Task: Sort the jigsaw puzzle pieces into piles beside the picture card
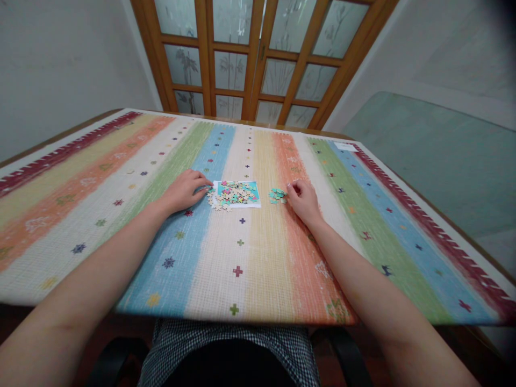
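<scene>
A loose heap of jigsaw puzzle pieces (236, 194), in teal, cream, pink and yellow, covers most of a small white-edged picture sheet (258, 203). At the heap's left edge is my left hand (189, 189), thumb and fingertips closed around a teal puzzle piece (210, 190). A smaller cluster of teal puzzle pieces (277, 195) lies to the right of the sheet, on the tablecloth. My right hand (303, 200) rests just right of this cluster, its fingers curled and thumb and forefinger pinched together. Whatever that pinch may hold is too small to make out.
A striped, patterned tablecloth (266, 263) covers the wide table. A small white label (345, 147) lies near its far right corner. Wood-framed glass doors (250, 59) stand beyond the far edge, and a pale green panel (435, 161) is at the right.
</scene>
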Available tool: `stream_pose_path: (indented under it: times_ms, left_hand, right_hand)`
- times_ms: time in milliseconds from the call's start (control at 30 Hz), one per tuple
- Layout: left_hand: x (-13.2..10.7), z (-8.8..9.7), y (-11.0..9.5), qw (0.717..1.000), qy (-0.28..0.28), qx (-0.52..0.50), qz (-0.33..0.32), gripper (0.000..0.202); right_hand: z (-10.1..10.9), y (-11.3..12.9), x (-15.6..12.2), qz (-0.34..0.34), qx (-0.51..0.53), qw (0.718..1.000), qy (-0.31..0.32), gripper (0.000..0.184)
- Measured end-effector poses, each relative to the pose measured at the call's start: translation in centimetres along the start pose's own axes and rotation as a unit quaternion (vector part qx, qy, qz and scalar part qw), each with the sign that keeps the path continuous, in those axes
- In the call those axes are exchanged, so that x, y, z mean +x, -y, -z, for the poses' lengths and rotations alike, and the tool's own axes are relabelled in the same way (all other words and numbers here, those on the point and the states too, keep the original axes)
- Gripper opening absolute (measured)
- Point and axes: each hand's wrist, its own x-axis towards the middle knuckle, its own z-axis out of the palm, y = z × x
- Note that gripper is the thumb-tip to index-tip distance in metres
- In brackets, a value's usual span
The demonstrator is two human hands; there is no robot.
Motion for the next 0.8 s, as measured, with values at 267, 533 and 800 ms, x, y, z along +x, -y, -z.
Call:
stream_pose_path:
  times_ms: [267, 533, 800]
  left_hand:
    - [-0.18, -0.24, 0.67, 0.999, 0.011, -0.043, -0.005, 0.039]
    - [-0.27, 0.55, 0.54, 0.996, 0.017, -0.091, -0.02, 0.031]
    - [-0.33, 0.66, 1.01, 0.995, 0.036, -0.083, -0.034, 0.033]
  right_hand:
    - [0.07, 0.09, -0.07, -0.002, -0.004, 1.0, 0.007, 0.029]
    - [0.06, 0.23, -0.07, -0.004, -0.006, 1.0, 0.007, 0.026]
    - [-0.03, 0.13, -0.06, 0.003, 0.0, 1.0, 0.006, 0.029]
